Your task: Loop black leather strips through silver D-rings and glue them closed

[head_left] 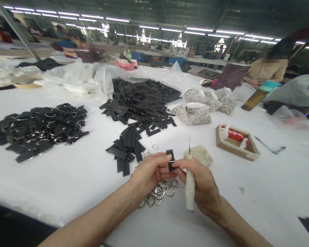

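Note:
My left hand (154, 168) pinches a short black strip (170, 155) between thumb and fingers. A metal ring shows as a thin bright line across the strip. My right hand (202, 181) holds an awl-like tool (190, 188) with a white-wrapped handle, its thin metal point upward. The right thumb and forefinger also touch the strip's lower end. Loose metal D-rings (159, 192) lie under and beside my left hand, partly hidden by it. Behind the right hand sits a pale, lumpy block (199, 155).
Black strips (144, 99) are heaped ahead, with a smaller bunch (127, 147) nearer. Strips with rings (46, 127) form a pile at left. Bags of rings (193, 112), a cardboard tray (238, 154) and a bottle (260, 96) stand to the right. Other people work farther back.

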`<state>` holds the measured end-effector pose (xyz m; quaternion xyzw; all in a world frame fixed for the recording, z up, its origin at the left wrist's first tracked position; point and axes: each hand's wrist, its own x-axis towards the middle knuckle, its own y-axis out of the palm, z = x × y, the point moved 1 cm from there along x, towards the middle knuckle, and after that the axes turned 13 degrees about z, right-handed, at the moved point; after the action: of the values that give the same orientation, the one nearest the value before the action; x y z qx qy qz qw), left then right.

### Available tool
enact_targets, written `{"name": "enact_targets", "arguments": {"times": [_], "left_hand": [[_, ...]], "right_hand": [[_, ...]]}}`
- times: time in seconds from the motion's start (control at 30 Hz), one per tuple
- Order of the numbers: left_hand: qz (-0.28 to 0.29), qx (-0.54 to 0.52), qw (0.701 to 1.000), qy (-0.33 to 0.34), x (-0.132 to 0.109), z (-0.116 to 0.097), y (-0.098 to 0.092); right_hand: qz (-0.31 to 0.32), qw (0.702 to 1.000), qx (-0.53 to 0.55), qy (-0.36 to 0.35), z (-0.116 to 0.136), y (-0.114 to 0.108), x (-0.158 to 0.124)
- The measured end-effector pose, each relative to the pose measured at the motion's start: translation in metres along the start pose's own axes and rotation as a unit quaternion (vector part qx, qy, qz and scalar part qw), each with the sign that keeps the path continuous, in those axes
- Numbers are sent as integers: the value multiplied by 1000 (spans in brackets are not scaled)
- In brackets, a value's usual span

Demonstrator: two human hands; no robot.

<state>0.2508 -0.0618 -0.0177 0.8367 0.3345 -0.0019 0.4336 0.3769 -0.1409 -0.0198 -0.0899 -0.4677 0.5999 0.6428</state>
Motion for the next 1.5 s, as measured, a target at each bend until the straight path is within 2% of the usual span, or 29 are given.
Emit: {"name": "enact_targets", "arguments": {"times": [0.13, 0.3, 0.5, 0.63, 0.73, 1.3, 1.5], "left_hand": [[-26, 56, 998, 31, -1, 3, 3], [33, 130, 990, 47, -1, 12, 5], [34, 125, 987, 92, -3, 15, 7], [66, 158, 979, 106, -3, 15, 8], [74, 183, 974, 107, -4, 17, 7], [12, 243, 965, 102, -6, 17, 9], [5, 226, 970, 92, -7, 14, 10]], "right_hand": [[-39, 995, 50, 81, 6, -1, 3], [-65, 985, 56, 151, 12, -4, 8], [-70, 976, 73, 195, 12, -9, 11], [-64, 964, 123, 228, 11, -11, 11], [-72, 958, 138, 240, 12, -11, 12], [-72, 933, 227, 269, 13, -10, 17], [-69, 921, 269, 273, 13, -8, 17]]}}
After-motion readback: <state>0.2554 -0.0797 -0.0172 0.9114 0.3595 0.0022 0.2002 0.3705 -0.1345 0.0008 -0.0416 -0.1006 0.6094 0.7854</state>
